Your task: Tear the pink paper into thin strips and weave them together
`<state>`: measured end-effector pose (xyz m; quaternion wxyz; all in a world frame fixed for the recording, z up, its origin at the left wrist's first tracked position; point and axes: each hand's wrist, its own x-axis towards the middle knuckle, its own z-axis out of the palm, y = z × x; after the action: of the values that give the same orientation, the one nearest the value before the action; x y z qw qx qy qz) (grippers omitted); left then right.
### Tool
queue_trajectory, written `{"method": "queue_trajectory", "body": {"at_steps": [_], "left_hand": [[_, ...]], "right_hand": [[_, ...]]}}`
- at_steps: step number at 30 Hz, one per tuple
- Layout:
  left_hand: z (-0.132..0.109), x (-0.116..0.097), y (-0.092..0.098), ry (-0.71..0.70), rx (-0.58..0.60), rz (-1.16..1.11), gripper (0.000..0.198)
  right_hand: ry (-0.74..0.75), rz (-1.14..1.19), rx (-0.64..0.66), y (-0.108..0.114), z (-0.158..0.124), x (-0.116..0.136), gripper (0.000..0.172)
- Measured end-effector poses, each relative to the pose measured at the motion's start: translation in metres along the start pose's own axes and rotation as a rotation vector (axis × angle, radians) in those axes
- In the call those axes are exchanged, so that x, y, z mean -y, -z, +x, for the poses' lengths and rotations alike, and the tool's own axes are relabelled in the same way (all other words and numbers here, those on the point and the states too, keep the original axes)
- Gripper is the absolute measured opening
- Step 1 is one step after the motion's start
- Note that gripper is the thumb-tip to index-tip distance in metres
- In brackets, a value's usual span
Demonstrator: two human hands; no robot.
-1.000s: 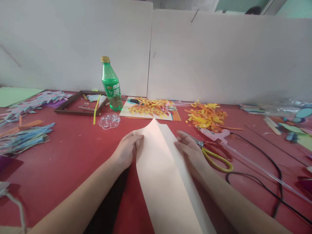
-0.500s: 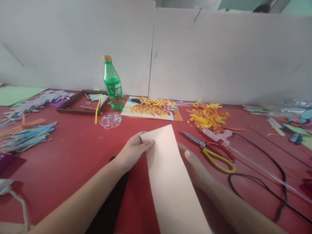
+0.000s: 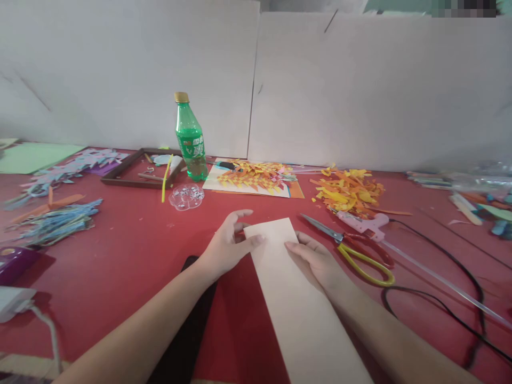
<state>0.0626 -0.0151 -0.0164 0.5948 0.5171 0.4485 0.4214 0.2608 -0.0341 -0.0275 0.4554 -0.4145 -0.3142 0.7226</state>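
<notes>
A long folded sheet of pale peach paper [image 3: 296, 298] lies flat on the red table [image 3: 120, 250], running from the middle toward me. My left hand [image 3: 228, 245] rests at its far left corner, thumb pressing on the paper, the other fingers spread. My right hand [image 3: 314, 261] lies flat on the paper's right edge, fingers stretched out and pressing it down. Neither hand grips anything.
Yellow-handled scissors [image 3: 352, 253] lie just right of my right hand, a pink glue gun [image 3: 366, 223] and black cable [image 3: 448, 314] beyond. Orange and yellow paper scraps [image 3: 348, 189], a woven mat [image 3: 254, 176], a green bottle [image 3: 190, 138], googly eyes [image 3: 186, 196], a wooden frame [image 3: 138, 170] and blue strips [image 3: 56, 221] sit around.
The tented, half-open sheet has been folded shut and pressed flat. My left hand moved onto its far corner and my right hand came down on top of its right edge.
</notes>
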Motion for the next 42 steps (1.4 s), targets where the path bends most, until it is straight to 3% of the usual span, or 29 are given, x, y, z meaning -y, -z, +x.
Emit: {"method": "queue_trajectory", "body": {"at_steps": [7, 12, 16, 19, 23, 27, 34, 38, 42], "left_hand": [[0.0, -0.005, -0.002, 0.14, 0.052, -0.159, 0.047], [0.001, -0.004, -0.001, 0.168, -0.006, -0.181, 0.038], [0.002, -0.001, 0.001, 0.111, -0.057, -0.01, 0.042], [0.0, 0.0, 0.002, 0.066, 0.016, 0.177, 0.035], [-0.002, -0.001, 0.001, 0.07, 0.143, 0.286, 0.024], [-0.004, -0.001, 0.0, 0.013, 0.215, 0.442, 0.022], [-0.007, -0.004, -0.005, -0.164, 0.255, 0.508, 0.019], [-0.008, -0.008, -0.007, -0.193, 0.244, 0.584, 0.016], [-0.009, -0.008, -0.007, -0.194, 0.243, 0.567, 0.016]], "right_hand": [[0.016, -0.03, -0.182, 0.002, 0.003, 0.001, 0.015], [0.053, -0.201, -0.107, 0.0, -0.002, -0.004, 0.016], [0.034, -0.32, -0.04, -0.002, -0.005, -0.003, 0.021], [0.013, -0.396, -0.011, -0.005, -0.006, 0.0, 0.027], [0.153, -0.408, -0.107, -0.003, -0.003, 0.0, 0.026], [0.277, -0.564, -0.179, 0.002, 0.0, -0.001, 0.019], [0.336, -0.641, 0.041, -0.002, -0.001, -0.004, 0.014], [0.297, -0.558, -0.036, -0.003, -0.002, -0.005, 0.022], [0.267, -0.585, -0.034, -0.003, -0.002, -0.003, 0.015]]}}
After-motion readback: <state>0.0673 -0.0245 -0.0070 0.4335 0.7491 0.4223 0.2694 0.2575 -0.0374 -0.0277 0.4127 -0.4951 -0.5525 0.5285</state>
